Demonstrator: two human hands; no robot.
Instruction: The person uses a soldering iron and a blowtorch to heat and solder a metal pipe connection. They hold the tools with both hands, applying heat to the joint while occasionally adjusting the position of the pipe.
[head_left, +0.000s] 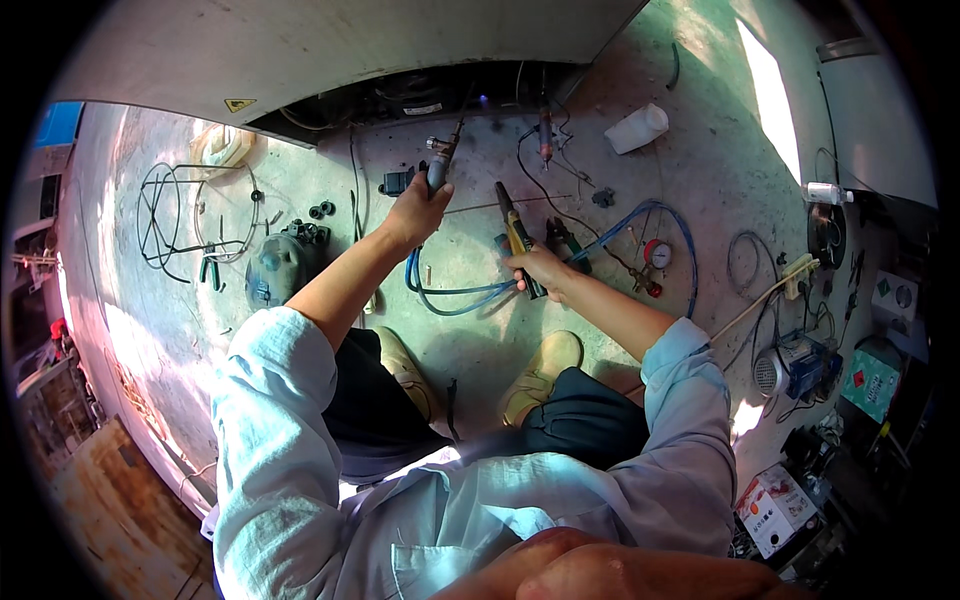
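Note:
My left hand (420,205) grips a torch (437,160) with a grey handle and brass fittings, its thin tube pointing into the dark open base of a metal appliance (330,50). A small blue glow (483,99) shows near that tube's end. My right hand (535,265) is closed around pliers (517,235) with yellow and black handles, held over blue hoses (460,300). Just right of it lie a pressure gauge (656,254) and a green tool (562,240). A slim copper-coloured tool (545,135) stands or hangs at the appliance's base, with a cable beside it.
On the floor (470,340) lie wire coils (160,220), a dark tank-like object (270,275), a white container (636,128) and a pale tray (220,150). A pump (800,370), boxes (775,510) and cables crowd the right side; a rusty board (110,510) is at lower left.

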